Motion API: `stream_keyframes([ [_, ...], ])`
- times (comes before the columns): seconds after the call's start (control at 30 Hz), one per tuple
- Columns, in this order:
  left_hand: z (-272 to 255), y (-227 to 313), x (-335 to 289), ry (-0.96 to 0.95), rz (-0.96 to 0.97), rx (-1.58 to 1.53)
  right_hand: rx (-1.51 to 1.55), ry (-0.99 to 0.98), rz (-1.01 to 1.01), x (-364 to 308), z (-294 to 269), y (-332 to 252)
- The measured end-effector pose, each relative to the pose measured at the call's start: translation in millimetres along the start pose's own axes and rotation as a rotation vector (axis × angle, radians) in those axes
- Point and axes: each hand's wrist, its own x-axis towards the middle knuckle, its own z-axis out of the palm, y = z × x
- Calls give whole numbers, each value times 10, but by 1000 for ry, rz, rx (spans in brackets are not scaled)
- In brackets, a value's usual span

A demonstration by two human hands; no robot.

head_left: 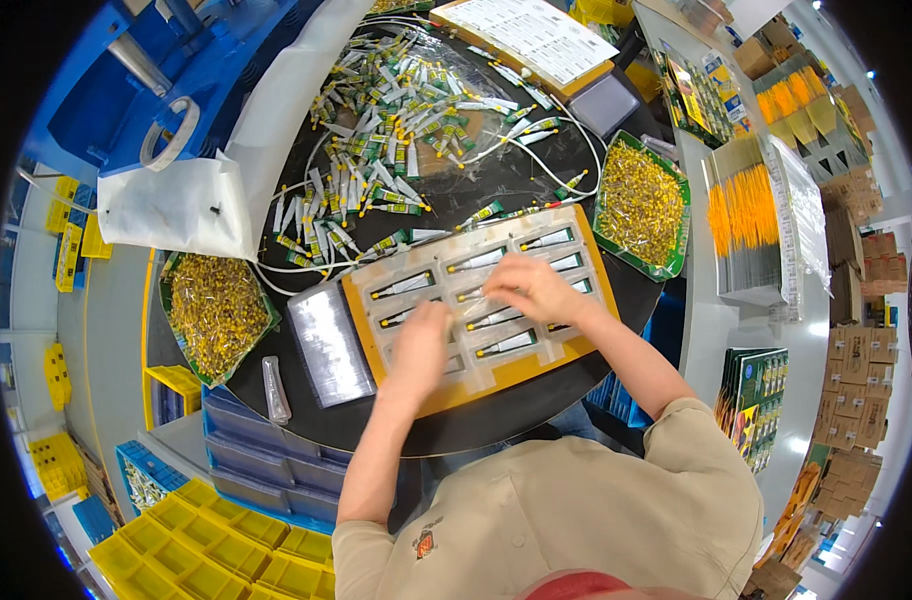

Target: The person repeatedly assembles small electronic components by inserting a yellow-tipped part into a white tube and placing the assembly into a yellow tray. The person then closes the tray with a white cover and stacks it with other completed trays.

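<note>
Apparently, right hand (536, 288) pinches together above the tray (471, 370); left hand (421, 347), I cannot tell

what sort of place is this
Probably a packing area in a factory or warehouse: there is a big heap of small tubes, a slotted tray with more of them in it, and stacked cardboard boxes at the right.

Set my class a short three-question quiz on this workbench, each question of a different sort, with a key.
1. True or false: the left hand and the right hand are both over the clear compartment tray.
2. What colour is the board beneath that tray? A) blue B) yellow-orange C) white
3. Fill in: beyond the tray lies a loose heap of small ____.

Key: 1 true; 2 B; 3 tubes.
</note>
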Motion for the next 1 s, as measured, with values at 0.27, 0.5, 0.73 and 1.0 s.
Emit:
stream_keyframes([
  [0.27, -84, -217, 332, 90, 10, 116, -311, 171, -83, 159, -81, 460],
  [0.5, -192, -221, 404, 109, -138, 33, -238, 270, 47, -233, -554, 577],
  [0.73, 185, 11, 455, 137, -34, -166, -441, 273, 44, -510, -819, 657],
  [1.0, 399, 49, 458, 120, -28, -119, -255, 280, 147, -885, -735, 555],
])
